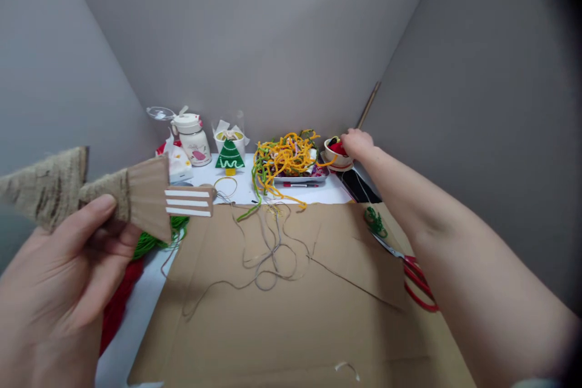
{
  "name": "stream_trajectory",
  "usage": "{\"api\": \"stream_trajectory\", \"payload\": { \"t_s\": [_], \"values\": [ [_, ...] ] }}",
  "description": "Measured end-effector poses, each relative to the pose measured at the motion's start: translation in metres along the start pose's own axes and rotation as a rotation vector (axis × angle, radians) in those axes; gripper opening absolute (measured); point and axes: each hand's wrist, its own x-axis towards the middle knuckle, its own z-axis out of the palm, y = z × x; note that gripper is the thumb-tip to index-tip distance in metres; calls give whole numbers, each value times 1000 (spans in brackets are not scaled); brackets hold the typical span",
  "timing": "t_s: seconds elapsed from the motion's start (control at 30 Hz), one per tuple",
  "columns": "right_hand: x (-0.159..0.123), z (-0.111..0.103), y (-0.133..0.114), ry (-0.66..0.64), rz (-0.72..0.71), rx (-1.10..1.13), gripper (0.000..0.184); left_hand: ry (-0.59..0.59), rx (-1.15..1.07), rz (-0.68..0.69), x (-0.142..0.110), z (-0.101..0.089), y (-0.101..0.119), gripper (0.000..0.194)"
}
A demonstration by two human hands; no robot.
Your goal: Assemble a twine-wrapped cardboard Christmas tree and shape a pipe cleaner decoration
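Observation:
My left hand is closed on a cardboard tree shape partly wound with brown twine, held up at the left with its trunk pointing right. White tape strips show on the trunk. My right hand reaches far back to a small white bowl holding something red; its fingers curl over the bowl's rim, and what they hold is hidden. Loose twine trails across the brown cardboard sheet that covers the table.
A tangle of orange and green yarn sits in a tray at the back. A green felt tree, a white jar and a cup stand at back left. Red-handled scissors lie under my right forearm. Grey walls enclose the table.

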Motion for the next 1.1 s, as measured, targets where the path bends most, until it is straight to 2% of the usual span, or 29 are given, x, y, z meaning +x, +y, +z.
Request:
{"api": "stream_trajectory", "payload": {
  "t_s": [0.13,0.17,0.23,0.3,0.37,0.43,0.53,0.6,0.67,0.77,0.83,1.03,1.1],
  "values": [
    [-28,-28,-24,240,-45,187,34,-1,-88,-56,-3,12,5,15],
    [-42,-38,-36,339,-93,354,32,1,-93,-64,-5,12,7,15],
    [-82,-61,-65,403,-172,494,29,-14,-95,-88,-9,13,10,16],
    [-130,-82,-95,386,-272,948,27,-89,-88,-128,-16,16,9,19],
    [-175,-94,-119,234,-324,1375,25,-225,-72,-182,-29,26,1,27],
    [-209,-92,-132,78,-280,1789,22,-307,8,-264,-47,39,-14,32],
    [-236,-69,-141,-215,-94,2270,20,-400,68,-302,-76,58,-39,38],
    [-248,-51,-150,-392,22,2447,15,-432,68,-334,-89,65,-51,40],
    [-261,-39,-161,-550,30,2546,14,-439,52,-352,-97,67,-59,41],
    [-284,-33,-178,-778,-102,2573,28,-424,13,-353,-100,67,-66,41],
    [-297,-32,-183,-871,-142,2540,34,-413,-18,-343,-98,67,-71,38],
    [-309,-35,-183,-933,-87,2520,31,-377,-28,-313,-91,68,-84,39],
    [-309,-35,-184,-891,-42,2504,28,-370,-33,-325,-90,67,-87,40]
  ]
}}
